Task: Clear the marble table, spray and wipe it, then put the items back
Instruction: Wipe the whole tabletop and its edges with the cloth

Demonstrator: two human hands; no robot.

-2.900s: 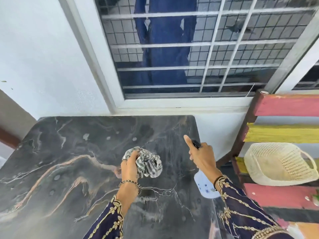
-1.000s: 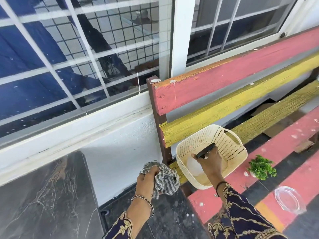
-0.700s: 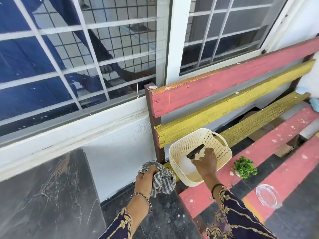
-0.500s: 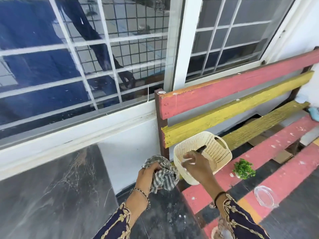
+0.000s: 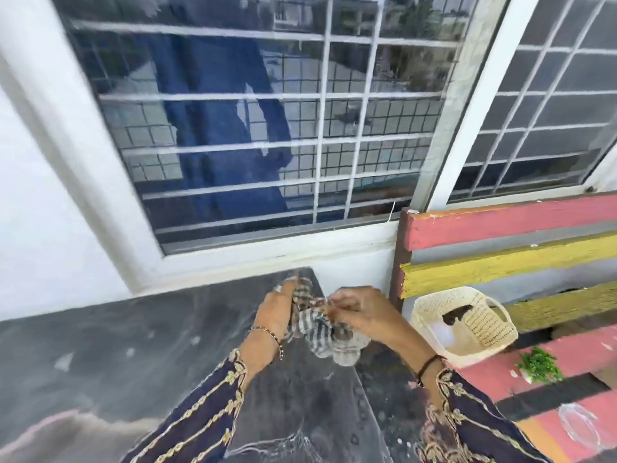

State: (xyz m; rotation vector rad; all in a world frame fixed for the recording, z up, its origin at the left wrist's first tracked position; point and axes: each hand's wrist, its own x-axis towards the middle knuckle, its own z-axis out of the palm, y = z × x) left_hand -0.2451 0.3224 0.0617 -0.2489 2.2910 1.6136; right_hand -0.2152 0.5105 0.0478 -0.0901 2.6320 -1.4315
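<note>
The main danger I see is the cloth [image 5: 317, 332] itself. It is crumpled into a ball, and if I wipe with it like this, I think it will only push the liquid around and leave streaks on the dark marble. I should open it flat first. It also hangs near the right edge of the surface [image 5: 133, 345], so a loose grip while I rearrange it could let it fall to the floor and take up dirt. A second danger is on my right. The glass dish [image 5: 579, 426] and the small plant [image 5: 538, 364] rest on the red slats near my right sleeve [image 5: 467, 426], and a wide movement of this arm could knock them. The picture is blurred, so I cannot say if the marble is wet.

Both my hands are on the cloth. My left hand [image 5: 275, 312] grips its left end with the fingers curled round it, and my right hand [image 5: 362, 310] pinches the other end from above. The cloth is between them and sags a little below, just above the surface. The bottle [image 5: 437, 334] is not in my hands: it lies in the basket [image 5: 484, 325], to the right of my right hand.
</note>
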